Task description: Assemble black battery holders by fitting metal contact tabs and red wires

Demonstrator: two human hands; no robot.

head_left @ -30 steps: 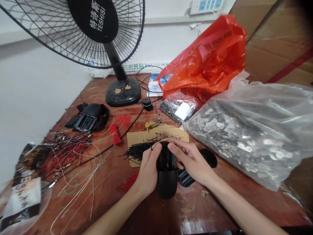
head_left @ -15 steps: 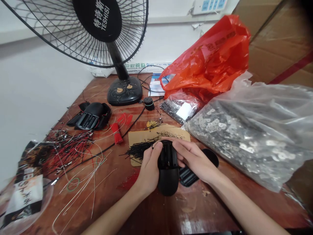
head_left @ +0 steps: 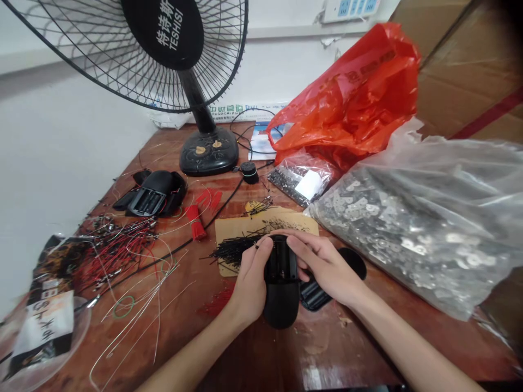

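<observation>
A black plastic housing [head_left: 281, 302] with an open compartment is held between both hands above the table. My left hand [head_left: 254, 275] grips its left side, thumb at the upper edge. My right hand [head_left: 321, 264] holds the upper right side, its thumb on the rim and other fingers partly hidden behind. Beneath my right hand lies a second black housing [head_left: 314, 294]. Behind my hands, a bundle of black wires [head_left: 235, 250] rests on a piece of cardboard [head_left: 226, 226].
A fan [head_left: 209, 152] stands at the back. Red wires [head_left: 118, 250], loose thin wires and black housings [head_left: 153, 193] lie on the left. A clear bag of metal parts [head_left: 408, 228] and a red plastic bag [head_left: 355, 103] occupy the right.
Both hands keep their hold on the black housing, which has shifted very slightly. Nothing has been let go.
</observation>
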